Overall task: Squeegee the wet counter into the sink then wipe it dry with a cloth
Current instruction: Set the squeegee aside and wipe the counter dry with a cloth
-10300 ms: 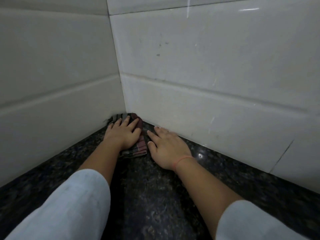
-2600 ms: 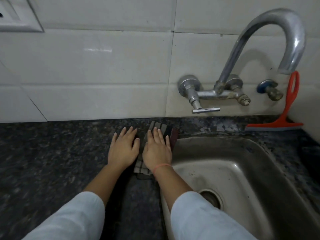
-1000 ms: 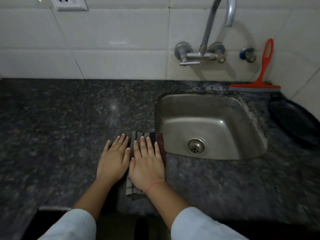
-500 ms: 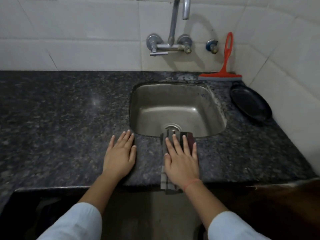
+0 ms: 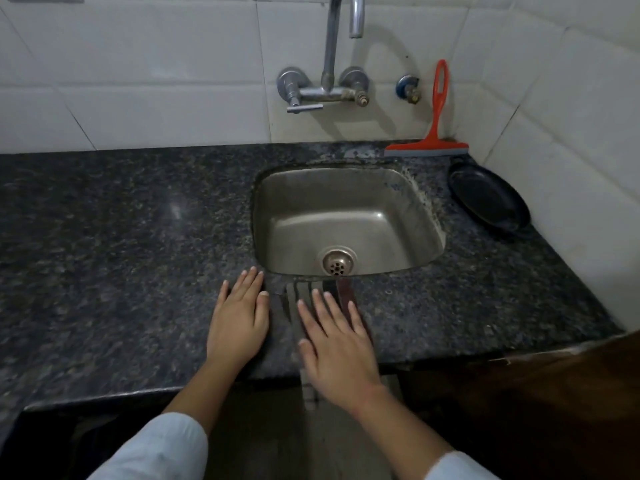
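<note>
So the dark speckled granite counter (image 5: 104, 237) fills the left half, with white wall tiles (image 5: 156, 81) behind it at 12 o'clock. The left hand (image 5: 239, 320) is laid flat and open on the bare stone, fingers together, nothing held, its tips just short of the sink's 7 o'clock corner. Right beside it at 3 o'clock, the right hand (image 5: 336, 344) is spread flat on a striped dark checked cloth (image 5: 304, 292), pressed down rather than gripped. The cloth's far end is near the front rim of the square stainless steel sink (image 5: 391, 188); its near end seems to hang over the counter edge, though that part is blurred. A chrome wall tap (image 5: 327, 84) is seen above. An orange plastic squeegee (image 5: 429, 147) is propped against the wall at 1 o'clock, and a black oval plate (image 5: 488, 199) is parked just beside it.
</note>
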